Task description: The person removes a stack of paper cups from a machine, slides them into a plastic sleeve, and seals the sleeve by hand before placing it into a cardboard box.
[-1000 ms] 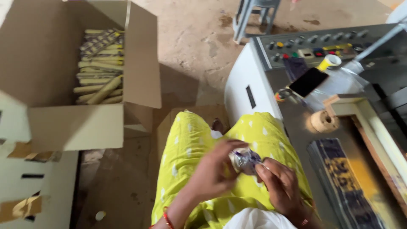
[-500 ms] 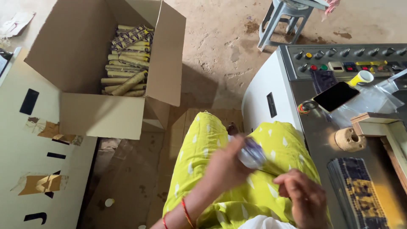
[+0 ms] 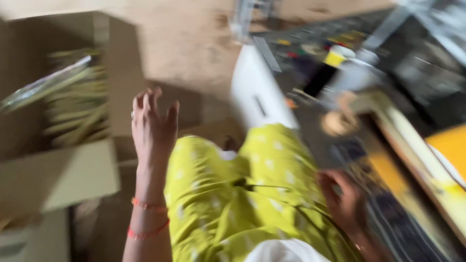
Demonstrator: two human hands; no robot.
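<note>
Over a dusty floor, the left hand [image 3: 153, 123] hangs empty with fingers spread, the open carton [image 3: 58, 179] of yellow packets [image 3: 77, 109] to its left; the right hand [image 3: 344, 204], fingers curled, rests at the machine worktop [image 3: 388, 223]; its grip cannot be told.

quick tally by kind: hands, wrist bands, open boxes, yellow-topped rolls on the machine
hands: 2, left hand and right hand
wrist bands: 2
open box: 1
yellow-topped roll: 1
total: 6

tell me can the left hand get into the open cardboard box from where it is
Probably yes. The left hand is raised, open and empty, beside the cardboard box, whose top is open over the yellowish packets. Nothing shows between them, though the picture is blurred.
</note>
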